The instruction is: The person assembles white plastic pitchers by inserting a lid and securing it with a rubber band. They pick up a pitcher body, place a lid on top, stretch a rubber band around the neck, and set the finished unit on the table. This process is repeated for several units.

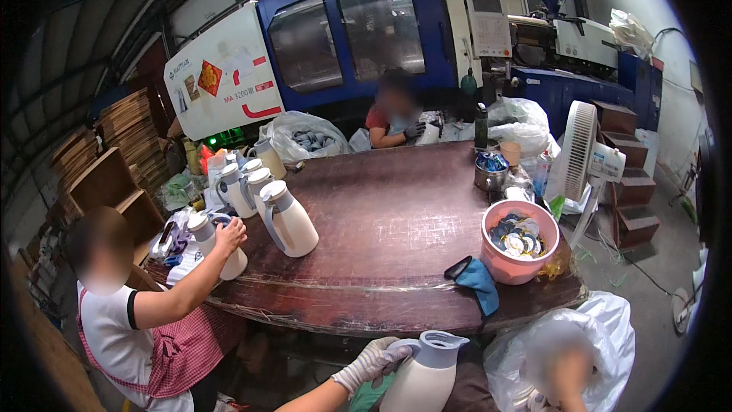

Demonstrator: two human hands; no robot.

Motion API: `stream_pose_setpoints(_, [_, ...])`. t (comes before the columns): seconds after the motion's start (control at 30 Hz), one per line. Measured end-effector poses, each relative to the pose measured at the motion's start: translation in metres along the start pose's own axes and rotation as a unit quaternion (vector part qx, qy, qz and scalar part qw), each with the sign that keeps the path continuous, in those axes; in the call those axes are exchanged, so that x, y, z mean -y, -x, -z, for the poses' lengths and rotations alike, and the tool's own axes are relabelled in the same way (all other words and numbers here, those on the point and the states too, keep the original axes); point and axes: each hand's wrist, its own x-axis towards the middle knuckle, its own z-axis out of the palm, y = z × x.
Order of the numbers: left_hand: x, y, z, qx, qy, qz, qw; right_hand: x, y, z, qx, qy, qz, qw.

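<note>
My left hand [371, 364], in a light knitted glove, grips the grey-blue handle of a cream thermos jug [423, 381]. The jug stands upright at the lower edge, below the near side of the table, its spout pointing right and no lid visible on it. To its right, my right hand [570, 378] is at a white plastic bag [610, 336]. A blurred patch covers its fingers, so I cannot make out whether they hold anything. Some pale pieces show inside the bag near that hand. A blue cloth [478, 287] drapes over the table's near edge.
A pink bucket [499, 259] of round lids stands on the dark red table [366, 214] at right, near a white fan [583, 145]. Several lidded jugs [290, 221] stand at left. A co-worker's hand [230, 236] touches one jug; another person [393, 114] sits across.
</note>
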Motion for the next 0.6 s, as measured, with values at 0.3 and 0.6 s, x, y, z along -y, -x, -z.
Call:
stream_pose_setpoints(0.3, [0.016,-0.011,-0.016,0.000,0.005,-0.063,0.998,-0.085,-0.004,-0.035,0.153,0.110,0.043,0.981])
stream_pose_setpoints(0.6, [0.033,0.008,-0.018,0.015,-0.027,-0.023,0.999,-0.014,-0.008,0.039,0.018,-0.099,0.024,0.995])
